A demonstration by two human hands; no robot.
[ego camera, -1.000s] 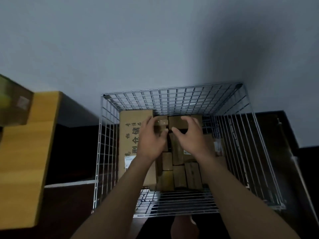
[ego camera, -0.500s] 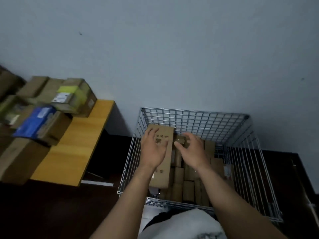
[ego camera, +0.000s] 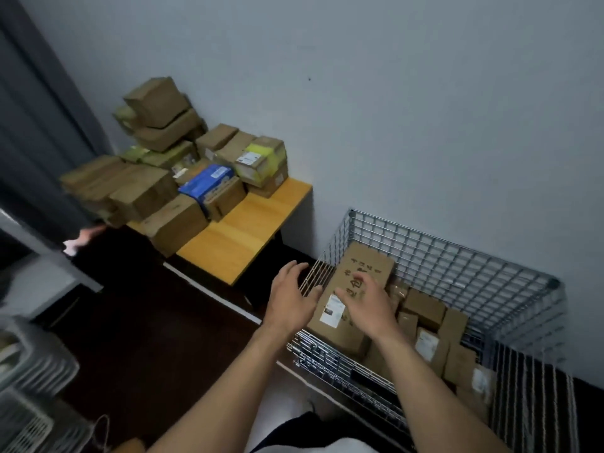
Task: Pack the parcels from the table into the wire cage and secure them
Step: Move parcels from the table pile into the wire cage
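A silver wire cage (ego camera: 457, 259) stands on the floor against the wall at the right, holding several brown cardboard parcels. A long printed box (ego camera: 349, 305) leans along its left side, with small boxes (ego camera: 425, 308) beside it. My left hand (ego camera: 291, 299) hovers open just outside the cage's left wall. Over the long box, my right hand (ego camera: 367, 305) is open with fingers spread and holds nothing. More parcels (ego camera: 170, 178) are piled on the wooden table (ego camera: 242, 237) at the left, among them a blue one (ego camera: 207, 181) and a yellow-green one (ego camera: 261, 158).
The table's right end is bare wood. Dark floor (ego camera: 157, 338) lies between the table and me. A dark curtain (ego camera: 36, 125) hangs at the far left. White slatted objects (ego camera: 29, 397) sit at the lower left. The grey wall runs behind everything.
My view has swung left, bringing the table's parcel pile into sight. Both hands have lifted off the small boxes in the cage and moved left, now empty and open.
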